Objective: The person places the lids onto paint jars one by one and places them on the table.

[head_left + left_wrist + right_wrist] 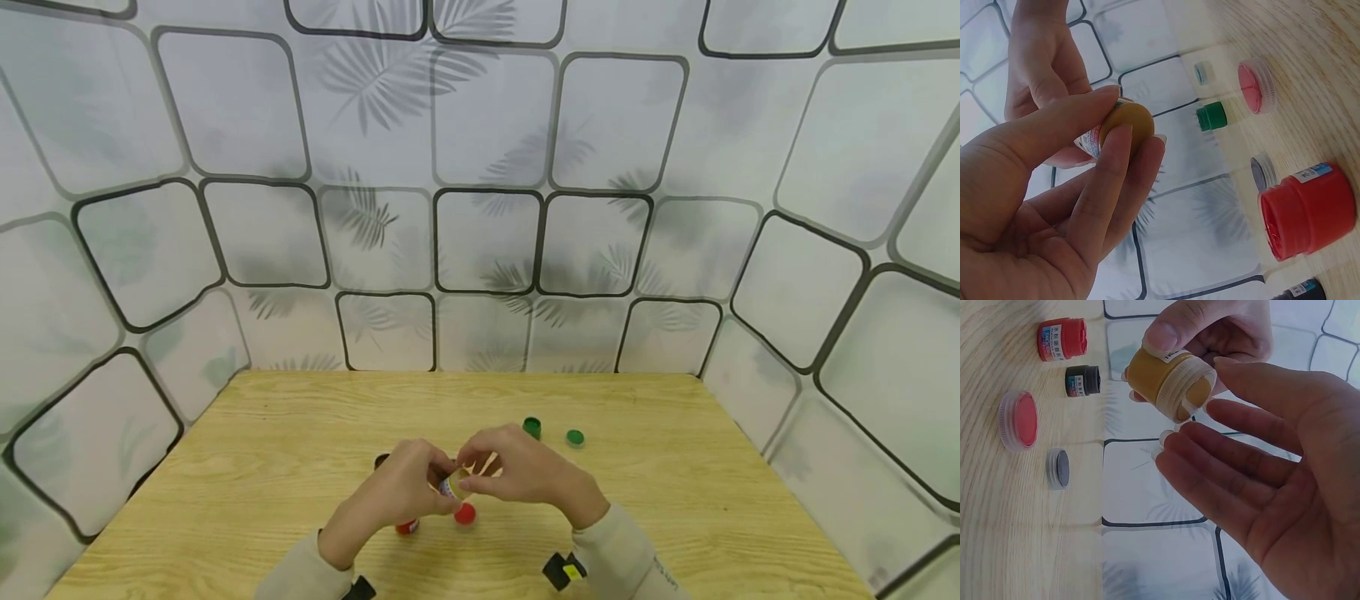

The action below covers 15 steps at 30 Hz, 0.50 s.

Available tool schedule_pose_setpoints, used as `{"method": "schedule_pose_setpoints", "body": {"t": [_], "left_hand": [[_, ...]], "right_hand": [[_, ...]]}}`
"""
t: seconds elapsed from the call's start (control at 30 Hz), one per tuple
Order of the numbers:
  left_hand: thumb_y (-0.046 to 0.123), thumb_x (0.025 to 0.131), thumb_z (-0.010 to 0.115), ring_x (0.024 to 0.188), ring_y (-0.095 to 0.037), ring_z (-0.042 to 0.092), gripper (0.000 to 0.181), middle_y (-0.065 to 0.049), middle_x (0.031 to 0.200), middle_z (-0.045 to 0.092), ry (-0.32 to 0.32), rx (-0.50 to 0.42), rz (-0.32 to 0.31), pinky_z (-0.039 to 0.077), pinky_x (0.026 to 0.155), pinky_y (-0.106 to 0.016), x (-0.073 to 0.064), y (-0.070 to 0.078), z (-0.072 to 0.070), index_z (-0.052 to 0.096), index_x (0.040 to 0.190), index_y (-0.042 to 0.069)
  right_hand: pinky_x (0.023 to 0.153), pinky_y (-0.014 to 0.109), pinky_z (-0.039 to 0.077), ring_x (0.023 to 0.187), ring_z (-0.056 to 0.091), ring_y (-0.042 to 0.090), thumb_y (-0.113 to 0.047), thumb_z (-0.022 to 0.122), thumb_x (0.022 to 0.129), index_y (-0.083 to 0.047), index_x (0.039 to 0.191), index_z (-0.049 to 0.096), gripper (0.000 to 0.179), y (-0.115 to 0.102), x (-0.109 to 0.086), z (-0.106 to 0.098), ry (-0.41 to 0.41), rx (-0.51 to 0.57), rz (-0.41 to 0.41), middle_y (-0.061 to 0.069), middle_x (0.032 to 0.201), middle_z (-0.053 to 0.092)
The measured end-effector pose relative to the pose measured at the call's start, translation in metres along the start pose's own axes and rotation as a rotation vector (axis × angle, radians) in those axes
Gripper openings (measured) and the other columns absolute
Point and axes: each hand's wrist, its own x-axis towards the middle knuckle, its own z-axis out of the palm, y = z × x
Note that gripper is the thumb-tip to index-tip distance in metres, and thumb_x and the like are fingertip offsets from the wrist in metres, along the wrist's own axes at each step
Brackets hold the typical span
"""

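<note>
Holding a small yellow paint pot just above the wooden table, the two hands meet near the table's front edge. Positions below are given relative to that pot, read left to right in the head view.

Left of the pot, the left hand pinches it: thumb across the labelled side, fingertips curled over the yellow base. Under this hand stands a red pot, open, its mouth bare in the left wrist view. A black pot stands just beyond the hand, half hidden by it.

At the pot's mouth sits a translucent cap with yellow showing through. Whether it is screwed fully home cannot be told. Just below the pot lies a red lid, loose on the table.

Right of the pot, the right hand is close against the cap. In the right wrist view its fingers are straight and spread, gripping nothing; contact with the cap cannot be judged.

Farther right and beyond stand a green pot and a green lid. A grey lid lies near the red lid.

Risks, as judgement: the pinch is light, so a twist on the cap could spin or drop the pot. A loose cap could let paint out, as the pot is tipped sideways. The open red pot under the left wrist could be knocked over.
</note>
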Motion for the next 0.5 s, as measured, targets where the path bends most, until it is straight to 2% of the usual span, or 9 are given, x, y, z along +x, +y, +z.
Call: {"method": "schedule_pose_setpoints", "body": {"t": [0.23,0.5], "left_hand": [[0.010,0.080,0.088,0.069,-0.008,0.066,0.021,0.000,0.081,0.076,0.002,-0.007,0.000,0.055,0.061,-0.021,-0.0004,0.0003,-0.0007,0.079,0.098,0.003],[0.008,0.081,0.087,0.067,-0.007,0.066,0.019,0.000,0.079,0.075,-0.002,-0.024,-0.002,0.054,0.059,-0.021,0.0005,-0.0003,-0.0004,0.079,0.098,0.004]], "right_hand": [[0.087,0.023,0.060,0.103,0.069,0.008,-0.010,0.080,0.090,-0.012,0.115,0.073,0.026,-0.0024,-0.0003,-0.0007,-0.027,-0.002,-0.029,0.003,0.114,0.072],[0.087,0.018,0.058,0.101,0.068,0.006,-0.008,0.078,0.091,-0.013,0.109,0.074,0.019,0.0001,0.0010,0.0011,-0.023,0.019,-0.039,0.002,0.108,0.070]]}}
